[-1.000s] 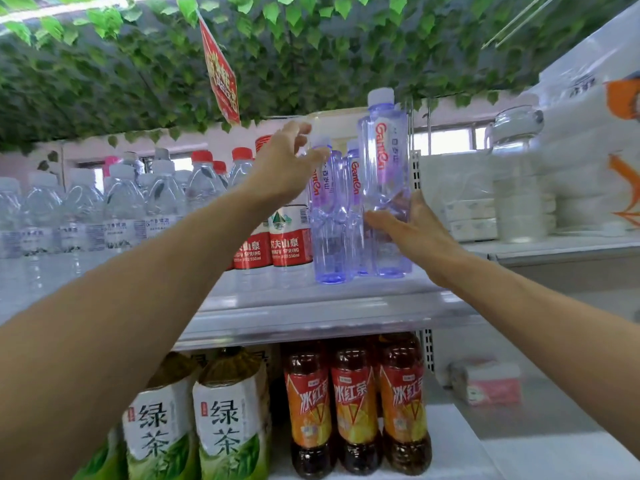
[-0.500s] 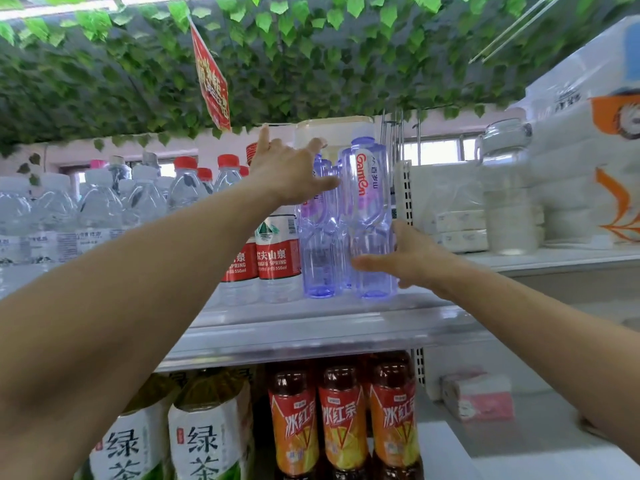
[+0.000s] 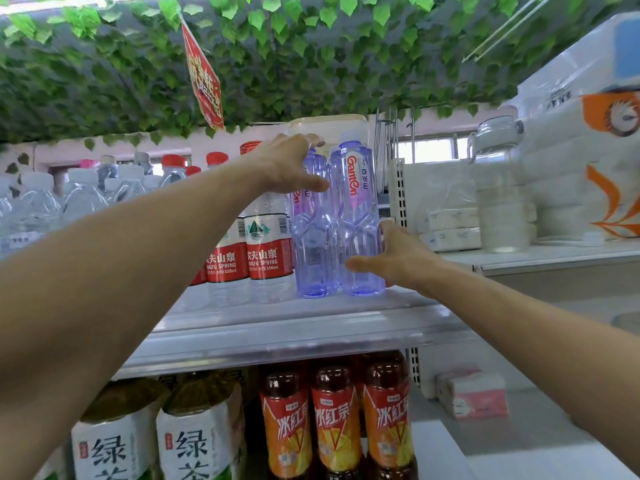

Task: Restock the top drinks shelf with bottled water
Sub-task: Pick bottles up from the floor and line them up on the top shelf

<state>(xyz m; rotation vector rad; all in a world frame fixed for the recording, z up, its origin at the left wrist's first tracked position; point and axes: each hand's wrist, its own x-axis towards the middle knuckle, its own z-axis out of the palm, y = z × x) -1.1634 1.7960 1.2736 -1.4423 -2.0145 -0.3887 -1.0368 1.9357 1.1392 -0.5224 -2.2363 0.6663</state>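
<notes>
A purple-tinted Ganten water bottle (image 3: 356,209) stands upright on the top shelf (image 3: 294,334), at the right end of the water row. My right hand (image 3: 394,259) grips its lower part, thumb across the front and fingers along its right side. Touching it on the left is a second purple bottle (image 3: 311,244), with more behind. My left hand (image 3: 285,164) holds that second bottle's neck, fingers over its top and thumb in front.
Red-label Nongfu Spring bottles (image 3: 266,258) and clear water bottles (image 3: 83,199) fill the shelf to the left. A perforated divider (image 3: 398,192), a glass jar (image 3: 498,188) and tissue packs (image 3: 588,150) stand to the right. Iced tea (image 3: 334,417) and green tea (image 3: 194,441) sit below.
My right hand has lowered the purple bottle onto the shelf and set it against the other purple ones. My left hand has stayed on their tops.
</notes>
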